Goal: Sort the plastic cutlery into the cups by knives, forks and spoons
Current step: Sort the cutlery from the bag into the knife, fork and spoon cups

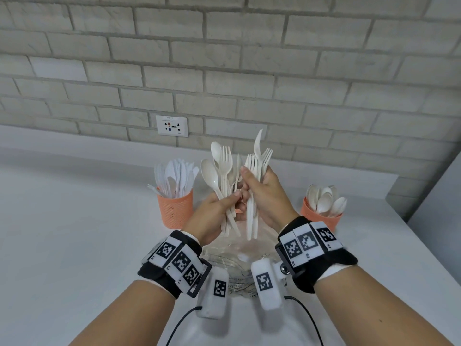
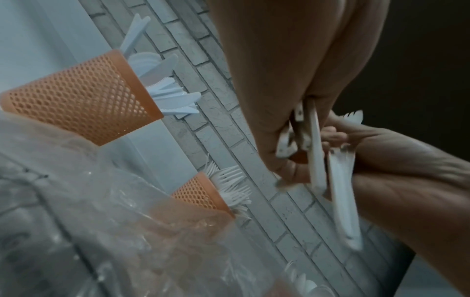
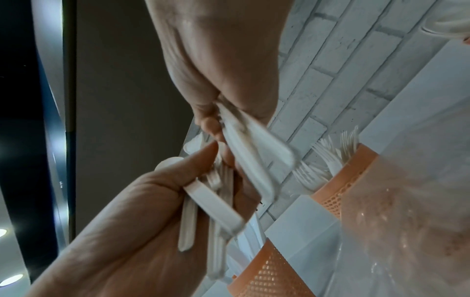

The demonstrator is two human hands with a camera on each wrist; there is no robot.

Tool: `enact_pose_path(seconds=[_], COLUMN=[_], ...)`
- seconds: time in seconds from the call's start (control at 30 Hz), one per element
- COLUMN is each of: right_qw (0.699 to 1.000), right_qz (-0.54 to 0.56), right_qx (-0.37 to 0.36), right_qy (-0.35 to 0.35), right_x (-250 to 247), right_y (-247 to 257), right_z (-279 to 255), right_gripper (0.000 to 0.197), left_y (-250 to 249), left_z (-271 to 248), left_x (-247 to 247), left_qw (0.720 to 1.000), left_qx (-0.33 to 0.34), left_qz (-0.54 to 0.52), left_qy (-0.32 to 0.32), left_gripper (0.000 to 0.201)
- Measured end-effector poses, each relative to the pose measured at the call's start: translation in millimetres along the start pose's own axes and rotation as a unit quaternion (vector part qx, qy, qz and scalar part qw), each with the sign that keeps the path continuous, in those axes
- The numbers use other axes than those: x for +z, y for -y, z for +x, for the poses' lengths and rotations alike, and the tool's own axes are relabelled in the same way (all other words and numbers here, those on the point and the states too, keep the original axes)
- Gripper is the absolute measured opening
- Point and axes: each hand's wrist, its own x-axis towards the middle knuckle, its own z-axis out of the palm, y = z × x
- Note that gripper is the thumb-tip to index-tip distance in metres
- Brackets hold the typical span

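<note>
Both hands are raised together above the table. My left hand grips a mixed bunch of white spoons and forks by the handles. My right hand grips several forks and one knife, its fingers touching the left bunch. An orange mesh cup of knives stands at the left, and an orange cup of spoons at the right. The cup of forks stands by the wall between them, hidden behind my hands in the head view. The right wrist view shows the fork handles under my right palm.
A crumpled clear plastic bag lies on the white table under my wrists. A brick wall with a power socket runs behind the cups. A wall corner juts out at the right.
</note>
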Motion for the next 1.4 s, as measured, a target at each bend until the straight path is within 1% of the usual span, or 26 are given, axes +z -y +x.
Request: enact_pose_path(seconds=[0.07,0.13,0.17,0.23,0.27,0.33,0.4,0.43,0.5,0.57,0.63,0.7,0.77,0.87,0.97,1.07,1.13,1.23,1.33,1.37,1.4], right_qw=[1.0,1.0,1.0,0.999,0.999,0.998,0.998,0.998,0.998,0.996,0.991,0.982,0.97,0.962,0.966,0.97,0.977,0.987,0.992,0.993,0.992], right_qz=[0.024,0.022,0.012,-0.02,-0.036,-0.051,-0.048,-0.042,-0.032,-0.019,-0.003,0.038,0.073,0.077,0.055,0.0,-0.034,-0.081,-0.088,-0.084,-0.084], right_qx=[-0.002,-0.015,-0.022,-0.03,-0.028,-0.025,-0.031,-0.031,-0.031,-0.035,-0.05,-0.078,-0.114,-0.133,-0.145,-0.16,-0.143,-0.091,-0.041,-0.038,-0.041], right_qy=[0.007,0.011,0.01,-0.012,-0.027,-0.037,-0.032,-0.034,-0.052,-0.085,-0.125,-0.167,-0.202,-0.226,-0.209,-0.182,-0.157,-0.104,-0.077,-0.079,-0.084], right_x=[-1.7,-2.6,-2.6,-2.8,-3.1,-3.9,-5.6,-6.5,-10.6,-18.1,-29.0,-41.5,-51.0,-53.1,-40.1,-24.6,-18.3,-15.9,-18.7,-18.9,-18.8], right_y=[5.7,8.1,6.9,3.4,1.6,0.1,1.8,3.0,5.9,10.8,18.6,26.6,33.2,30.8,21.7,9.6,-4.3,-26.3,-38.4,-40.2,-40.9], right_z=[-3.4,-4.2,-2.9,0.0,1.6,3.2,3.1,3.3,5.5,11.8,21.7,35.0,48.2,65.7,79.6,92.1,98.0,100.0,102.3,104.4,106.5], right_gripper=[0.011,0.02,0.022,0.016,0.013,0.009,0.006,0.009,0.019,0.02,0.012,0.007,0.004,0.01,0.009,0.009,0.011,0.018,0.035,0.035,0.029], left_y=[2.7,4.3,4.7,4.9,5.4,5.9,4.9,3.4,-0.7,-4.3,-5.4,-5.8,-6.4,-8.8,-10.4,-10.7,-10.8,-10.6,-10.2,-9.7,-9.2], left_z=[1.5,2.1,2.0,1.1,1.1,0.5,0.2,0.1,1.7,5.9,10.6,13.9,16.1,18.6,21.7,24.2,25.3,28.4,33.2,34.7,36.0], left_x=[1.5,3.2,4.4,7.3,8.1,9.1,10.1,10.4,10.5,6.5,-1.8,-11.6,-19.8,-25.1,-27.7,-31.7,-35.1,-42.2,-50.4,-52.7,-54.3], left_qw=[0.999,0.995,0.99,0.979,0.977,0.979,0.988,0.993,0.999,0.998,0.995,0.992,0.992,0.993,0.994,0.995,0.995,0.995,0.995,0.995,0.995], left_qx=[-0.004,-0.007,-0.006,-0.004,-0.001,0.01,0.017,0.015,-0.002,-0.013,-0.007,0.0,0.008,0.018,0.024,0.026,0.025,0.023,0.019,0.017,0.015], left_qz=[0.032,0.097,0.137,0.202,0.213,0.202,0.152,0.116,0.042,0.002,-0.003,-0.004,0.001,0.015,0.025,0.038,0.044,0.045,0.051,0.053,0.053], left_qy=[-0.008,-0.02,-0.02,-0.011,-0.008,0.002,0.017,0.016,-0.017,-0.065,-0.1,-0.123,-0.129,-0.118,-0.106,-0.092,-0.085,-0.084,-0.082,-0.081,-0.08], left_gripper=[0.017,0.018,0.019,0.018,0.016,0.015,0.011,0.008,0.012,0.016,0.013,0.013,0.013,0.014,0.015,0.015,0.018,0.021,0.023,0.023,0.023])
